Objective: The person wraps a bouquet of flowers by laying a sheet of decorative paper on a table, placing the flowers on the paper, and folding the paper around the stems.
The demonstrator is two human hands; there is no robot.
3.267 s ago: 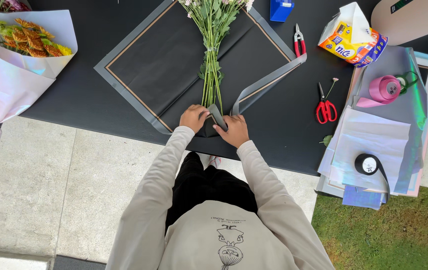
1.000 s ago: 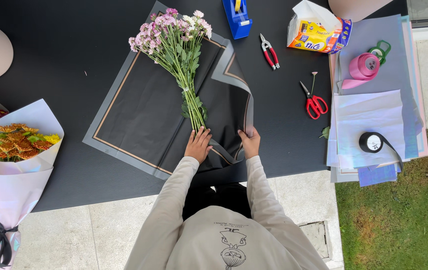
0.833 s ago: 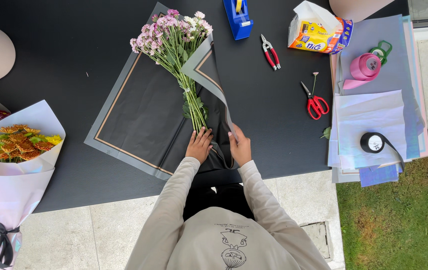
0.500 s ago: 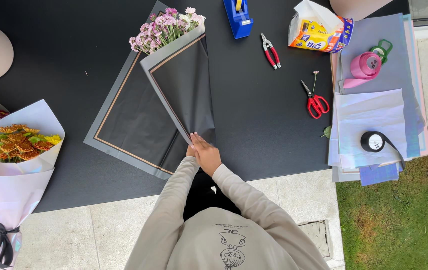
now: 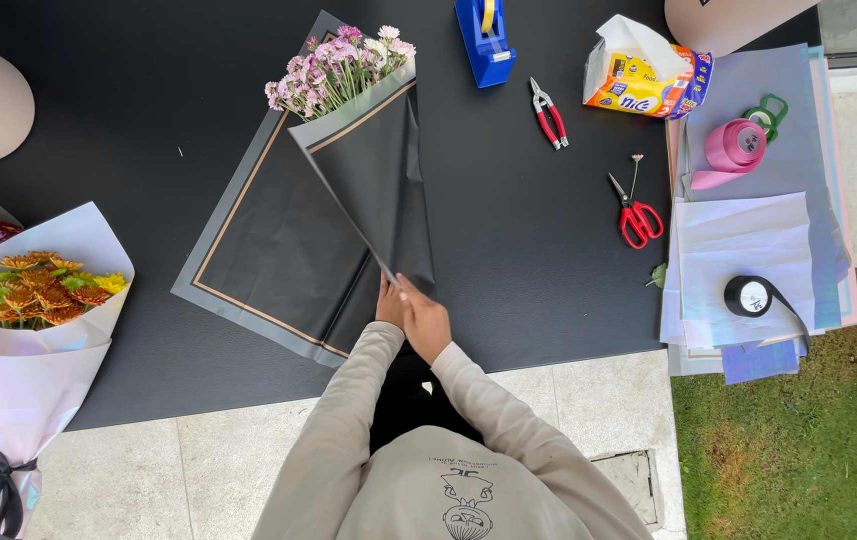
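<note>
Desk (image 5: 529, 250): black top, seen from above.
Wrapping paper (image 5: 279, 250): black sheet w/ grey border, centre of desk; right flap folded over stems.
Flowers (image 5: 339, 65): pink/white heads poking out at 12 o'clock end of fold.
Right hand (image 5: 427, 318): at 6 o'clock corner of fold, pinching flap edge of wrapping paper.
Left hand (image 5: 390, 303): just beside right hand, mostly hidden; grip cannot be told.
Tape dispenser (image 5: 486, 40): blue, 1 o'clock of flowers.
Pruners (image 5: 549, 112): red handles, 3 o'clock of fold.
Scissors (image 5: 634, 212): red, 3 o'clock.
Finished bouquet (image 5: 34, 300): pale wrap, 9 o'clock desk edge.
</note>
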